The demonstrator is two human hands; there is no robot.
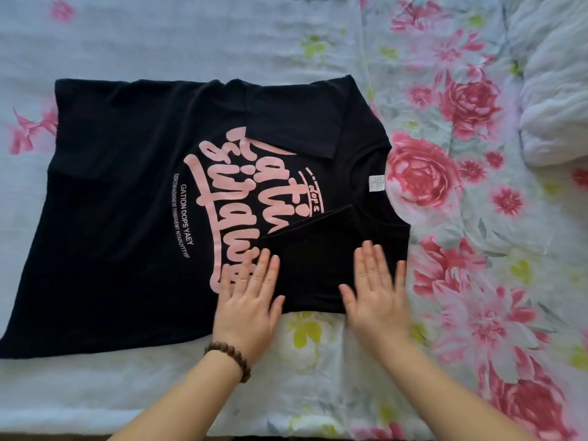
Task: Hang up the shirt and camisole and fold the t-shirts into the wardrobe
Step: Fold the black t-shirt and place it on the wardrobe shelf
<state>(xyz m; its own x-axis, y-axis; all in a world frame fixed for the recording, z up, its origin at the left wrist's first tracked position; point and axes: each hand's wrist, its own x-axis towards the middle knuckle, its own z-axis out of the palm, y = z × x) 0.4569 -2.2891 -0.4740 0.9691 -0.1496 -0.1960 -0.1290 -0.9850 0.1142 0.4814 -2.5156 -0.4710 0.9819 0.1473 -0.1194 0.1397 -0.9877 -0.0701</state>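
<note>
Pressing with left hand (251,300) and right hand (375,294), fingers straight and gripping nothing, at the near folded sleeve (318,256) of a black t-shirt (127,218), spread on the flowered bed (477,281) under and beyond the hands.

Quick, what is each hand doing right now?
Left hand: open, flat on the black t-shirt.
Right hand: open, flat on its folded sleeve.

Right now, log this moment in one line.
step: folding t-shirt | far sleeve: folded in | near sleeve: folded in | left hand: flat on t-shirt | right hand: flat on near sleeve | surface: bed
</note>
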